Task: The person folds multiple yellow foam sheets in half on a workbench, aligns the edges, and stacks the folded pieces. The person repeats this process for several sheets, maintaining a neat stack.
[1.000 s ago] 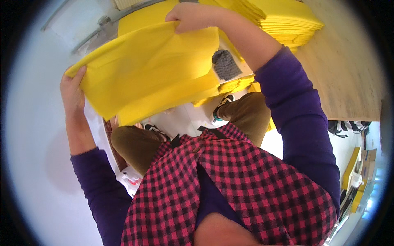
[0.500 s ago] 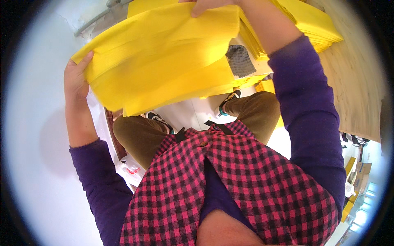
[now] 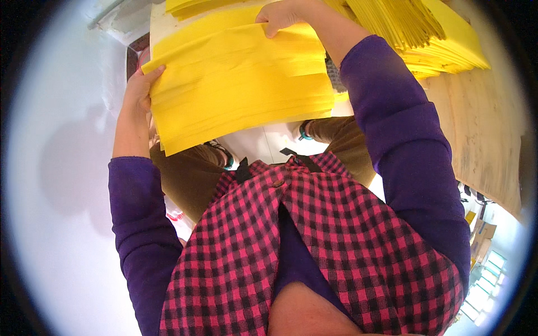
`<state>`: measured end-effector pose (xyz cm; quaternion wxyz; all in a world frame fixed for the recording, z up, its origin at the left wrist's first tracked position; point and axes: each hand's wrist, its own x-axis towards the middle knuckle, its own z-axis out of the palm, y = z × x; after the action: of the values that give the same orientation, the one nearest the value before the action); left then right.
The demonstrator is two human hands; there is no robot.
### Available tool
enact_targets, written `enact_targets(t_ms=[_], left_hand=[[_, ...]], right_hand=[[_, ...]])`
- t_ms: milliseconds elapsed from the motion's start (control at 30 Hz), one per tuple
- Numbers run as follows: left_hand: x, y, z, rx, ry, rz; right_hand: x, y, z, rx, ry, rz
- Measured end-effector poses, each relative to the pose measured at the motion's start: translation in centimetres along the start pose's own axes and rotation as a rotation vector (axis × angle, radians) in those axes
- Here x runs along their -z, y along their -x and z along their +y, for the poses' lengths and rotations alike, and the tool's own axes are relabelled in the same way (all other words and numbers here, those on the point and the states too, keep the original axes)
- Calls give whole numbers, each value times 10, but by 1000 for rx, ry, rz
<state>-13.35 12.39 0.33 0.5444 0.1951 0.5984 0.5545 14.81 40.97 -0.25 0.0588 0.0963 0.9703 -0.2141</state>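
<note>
A broad yellow cloth [image 3: 241, 84], creased and with what look like several layered edges low down, hangs in front of me above my knees. My left hand [image 3: 139, 92] grips its upper left corner, thumb on the near face and fingers behind, hidden. Along the upper edge, right of the middle, my right hand [image 3: 284, 15] pinches the same cloth between thumb and fingers. The cloth's lower edge hangs free, tilting down to the left. Behind its upper edge more yellow material shows on the worktop.
At the upper right, piles of folded yellow cloth [image 3: 403, 25] lie on a wooden table [image 3: 482, 129]. A grey patterned piece [image 3: 335, 77] peeks out behind the held cloth. A white wall [image 3: 61, 185] stands close on my left. Boxes [image 3: 482, 232] are at the far right.
The left hand has moved right and a little up, nearer the right hand. The cloth's left end has come with it. My right hand has come slightly lower and is now more fully in view.
</note>
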Motion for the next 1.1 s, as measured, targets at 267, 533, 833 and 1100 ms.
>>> enact_targets(t_ms=[267,533,833,1100], left_hand=[[6,-1,0,-2,-69,29],[-1,0,2,2,-162,110],[-8,6,2,9,-141,172],[-10,11,1,-33,-79,98]], right_hand=[[43,45,-57,-376,111,-292],[35,107,-42,-485,124,-125],[-11,158,-55,-577,-836,251],[-37,183,-113,-651,-730,436]])
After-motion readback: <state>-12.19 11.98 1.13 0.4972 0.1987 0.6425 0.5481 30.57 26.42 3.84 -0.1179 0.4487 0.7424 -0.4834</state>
